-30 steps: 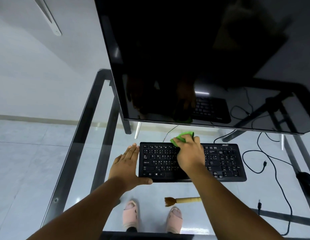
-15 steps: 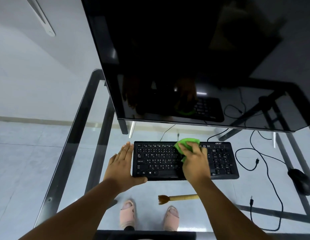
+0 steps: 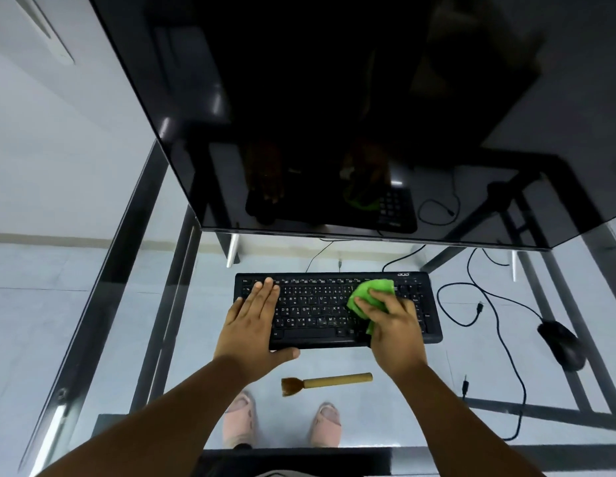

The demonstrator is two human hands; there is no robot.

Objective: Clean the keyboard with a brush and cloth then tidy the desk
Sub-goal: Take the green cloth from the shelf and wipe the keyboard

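A black keyboard (image 3: 320,304) lies on the glass desk (image 3: 182,339) below the monitor. My left hand (image 3: 253,321) rests flat on the keyboard's left keys, fingers straight, thumb along the front edge. My right hand (image 3: 392,325) grips a crumpled green cloth (image 3: 370,294) and presses it on the keys right of the middle. A brush (image 3: 325,382) with a wooden handle and brown bristles lies on the glass in front of the keyboard, bristles to the left, untouched.
A large dark monitor (image 3: 334,115) overhangs the back of the desk. A black mouse (image 3: 562,344) sits at the right with cables (image 3: 488,304) looping beside the keyboard. The desk's metal frame (image 3: 103,287) runs along the left. My feet in pink slippers (image 3: 239,421) show through the glass.
My left hand moved from beside the keyboard's left edge onto its left keys. My right hand slid the cloth rightward along the keys.
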